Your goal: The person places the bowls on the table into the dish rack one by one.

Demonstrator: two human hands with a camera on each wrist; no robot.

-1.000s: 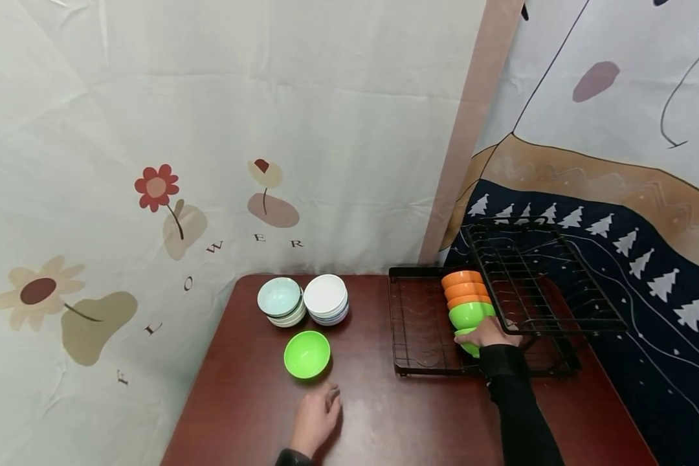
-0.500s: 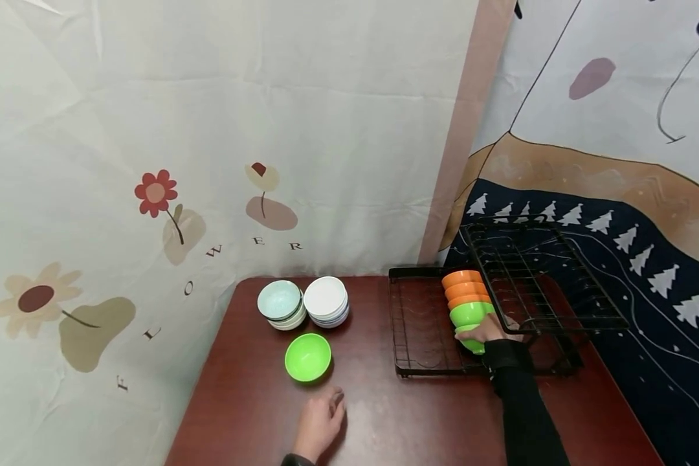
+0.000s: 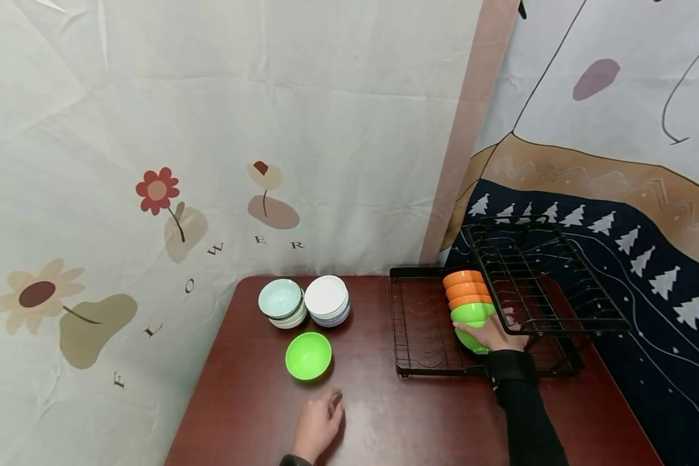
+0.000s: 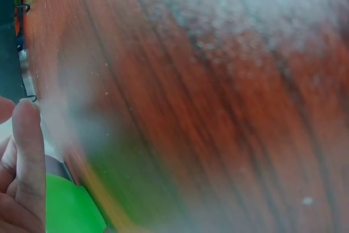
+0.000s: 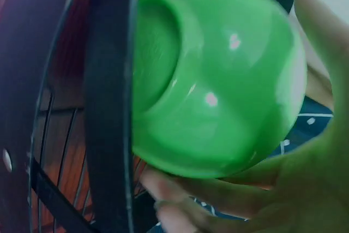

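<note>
My right hand [image 3: 501, 333] is at the nearest green bowl [image 3: 472, 340], which stands on its side in a black dish rack [image 3: 410, 372]. In the right wrist view, that bowl's base [image 5: 155, 53] shows; my thumb stands apart from it, and my spread fingers [image 5: 240, 195] lie below. Behind it are another green bowl [image 3: 470, 313] and several orange bowls [image 3: 465, 288] in a row. My left hand [image 3: 319, 421] is loosely curled on the table, holding nothing, just in front of a single upright green bowl [image 3: 308, 356].
Two stacks of bowls stand at the back left: pale blue on top of one [image 3: 279, 298], white on top of the other [image 3: 326, 296]. The rack's raised upper shelf [image 3: 550, 327] overhangs my right hand. A printed cloth [image 3: 349, 129] hangs behind the table [image 3: 384, 421].
My right hand has loosened from the nearest green bowl; its fingers spread and it sits slightly farther right. The bowl stays in the rack. My left hand has hardly moved.
</note>
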